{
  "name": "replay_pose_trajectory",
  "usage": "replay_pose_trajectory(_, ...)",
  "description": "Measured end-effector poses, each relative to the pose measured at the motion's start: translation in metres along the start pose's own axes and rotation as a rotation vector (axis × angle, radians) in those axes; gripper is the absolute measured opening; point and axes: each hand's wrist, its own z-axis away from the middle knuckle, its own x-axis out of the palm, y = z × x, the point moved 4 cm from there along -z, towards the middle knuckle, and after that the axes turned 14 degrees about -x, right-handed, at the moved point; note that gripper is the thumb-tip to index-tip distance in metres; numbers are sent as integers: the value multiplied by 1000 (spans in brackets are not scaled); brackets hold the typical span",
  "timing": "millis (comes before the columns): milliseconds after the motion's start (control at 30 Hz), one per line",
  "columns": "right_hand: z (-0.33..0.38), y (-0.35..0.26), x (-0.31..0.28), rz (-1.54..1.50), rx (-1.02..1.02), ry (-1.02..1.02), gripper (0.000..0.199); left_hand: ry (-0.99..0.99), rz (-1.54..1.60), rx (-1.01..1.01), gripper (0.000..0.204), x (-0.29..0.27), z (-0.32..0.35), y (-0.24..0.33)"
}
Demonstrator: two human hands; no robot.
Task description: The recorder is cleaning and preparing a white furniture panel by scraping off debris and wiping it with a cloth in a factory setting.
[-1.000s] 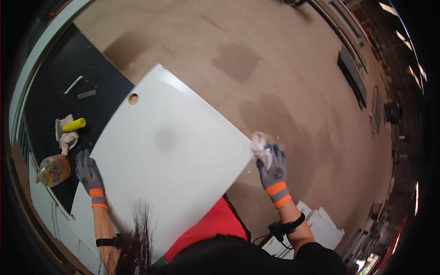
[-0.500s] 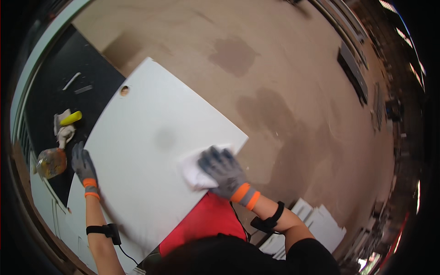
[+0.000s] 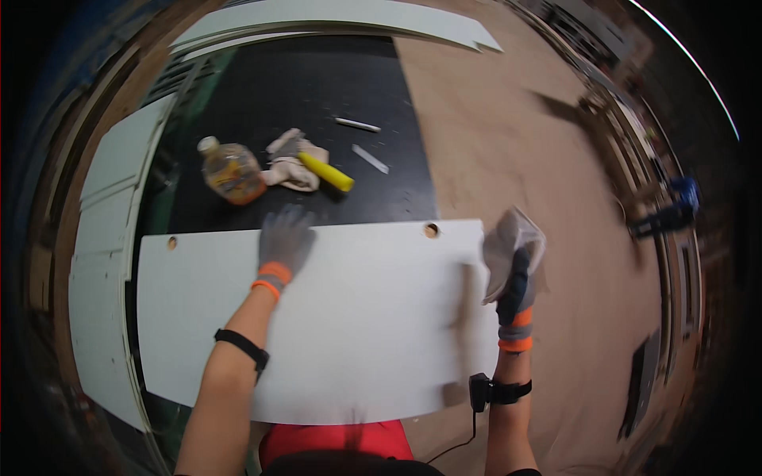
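My left hand [image 3: 287, 240] lies flat on the board [image 3: 357, 325], fingers stretched, gripping nothing. My right hand [image 3: 516, 295] clutches the rag [image 3: 508, 238]; I should press evenly along the edge.

White board [image 3: 341, 325] lying flat, long sides running left to right, pierced by two round holes near the far edge, one toward each end; pale cloth [image 3: 508, 242], crumpled, at the board's far right corner, touching or not impossible to tell.
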Motion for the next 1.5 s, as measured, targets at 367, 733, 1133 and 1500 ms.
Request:
replay_pose_trajectory(367, -66, -177, 398, 279, -1201, -443, 51, 52, 128, -58, 34, 12, 7, -20)
replay_pose_trajectory(733, -27, -118, 461, 507, -1107, -828, 76, -276, 198, -251, 63, 18, -1, -35)
replay_pose_trajectory(1133, -188, 71, 265, 1051, -340, -303, 83, -50, 231, -67, 38, 13, -2, -13)
replay_pose_trajectory(1500, -227, 183, 183, 387, 265, -495, 27, -45, 111, -115, 33, 2, 0, -30)
